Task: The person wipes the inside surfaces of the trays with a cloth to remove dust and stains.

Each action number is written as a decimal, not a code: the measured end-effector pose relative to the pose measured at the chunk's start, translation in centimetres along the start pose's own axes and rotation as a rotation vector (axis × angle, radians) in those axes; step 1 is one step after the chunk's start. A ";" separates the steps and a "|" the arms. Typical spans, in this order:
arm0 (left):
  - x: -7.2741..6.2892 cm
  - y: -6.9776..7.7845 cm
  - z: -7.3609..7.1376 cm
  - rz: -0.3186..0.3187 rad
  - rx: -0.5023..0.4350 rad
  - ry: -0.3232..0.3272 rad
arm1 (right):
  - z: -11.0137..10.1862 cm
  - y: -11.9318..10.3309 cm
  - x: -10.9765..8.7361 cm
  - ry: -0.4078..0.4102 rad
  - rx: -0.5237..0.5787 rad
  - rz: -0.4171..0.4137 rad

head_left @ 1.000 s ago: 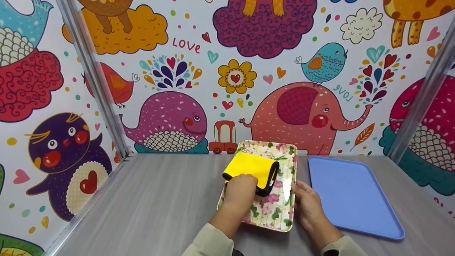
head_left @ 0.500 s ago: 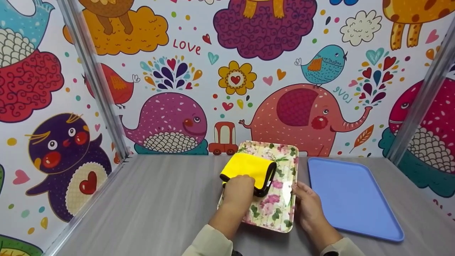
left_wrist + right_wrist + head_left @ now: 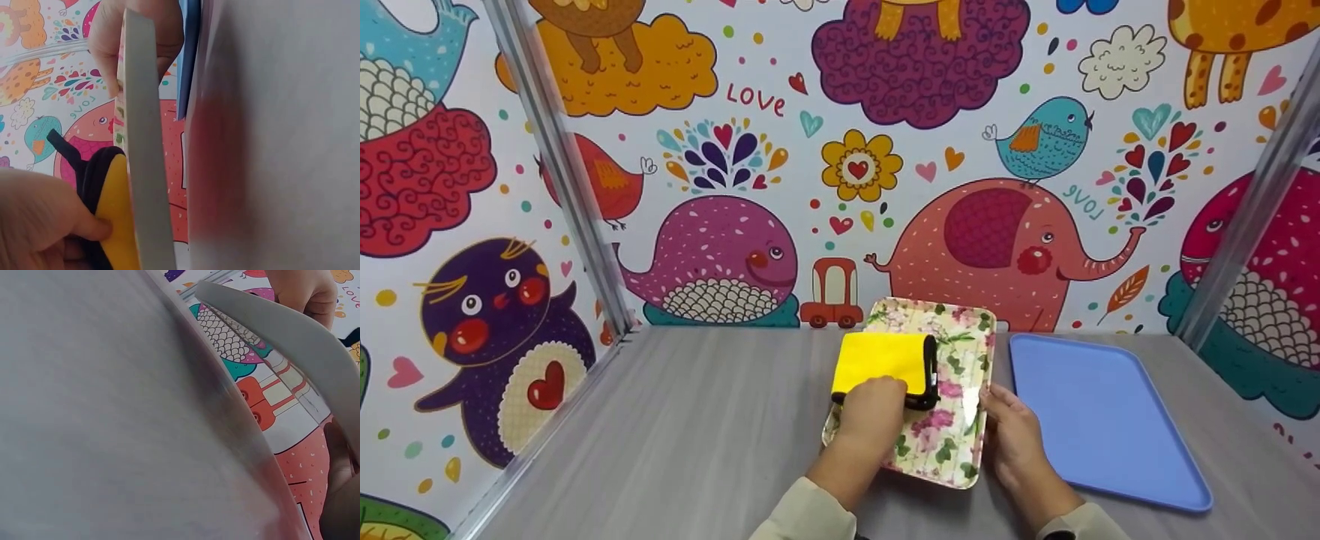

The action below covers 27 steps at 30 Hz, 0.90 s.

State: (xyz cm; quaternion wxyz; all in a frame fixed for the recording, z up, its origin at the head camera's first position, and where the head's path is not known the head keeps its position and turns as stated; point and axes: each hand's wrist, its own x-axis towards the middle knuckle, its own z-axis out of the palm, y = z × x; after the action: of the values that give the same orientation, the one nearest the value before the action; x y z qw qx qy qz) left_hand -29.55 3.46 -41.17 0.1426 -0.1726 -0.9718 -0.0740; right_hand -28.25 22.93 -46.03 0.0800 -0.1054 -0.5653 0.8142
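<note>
A floral tray (image 3: 952, 450) with a pale rim is held up off the table. My right hand (image 3: 1021, 439) grips its right edge, fingers behind and thumb at the rim. A folded yellow cloth (image 3: 881, 360) with black edging lies against the tray's upper left part. My left hand (image 3: 874, 420) grips the cloth near its lower edge, and in the left wrist view its thumb (image 3: 93, 225) presses on the yellow side, close against the tray. From the right wrist view, the tray's pale underside (image 3: 281, 337) shows above the table, with the left hand beyond it.
To the right, a blue tray (image 3: 1110, 420) lies flat on the grey wood-look table (image 3: 682, 435). Cartoon-printed panels (image 3: 720, 247) enclose the back and both sides, joined by metal strips (image 3: 574, 195) at the corners.
The left hand has shifted the cloth slightly over the tray, first left, then down and right, and the cloth has turned straighter. The floral tray has moved a little right in the right hand.
</note>
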 end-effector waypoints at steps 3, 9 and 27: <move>0.0 0.3 0.2 0.008 0.009 0.004 | -0.1 0.1 0.1 -0.007 -0.013 -0.005; 0.0 0.9 0.0 0.007 0.012 -0.026 | -0.2 0.0 0.2 -0.011 -0.015 0.006; -1.0 2.5 0.5 0.156 0.074 0.110 | -0.1 -0.2 0.2 0.002 -0.018 0.027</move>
State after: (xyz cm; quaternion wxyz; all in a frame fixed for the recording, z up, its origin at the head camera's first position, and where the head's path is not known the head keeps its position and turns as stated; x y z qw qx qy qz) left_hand -27.90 5.56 -41.75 0.2072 -0.2382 -0.9482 -0.0360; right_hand -28.40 23.17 -45.92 0.0686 -0.1142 -0.5709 0.8101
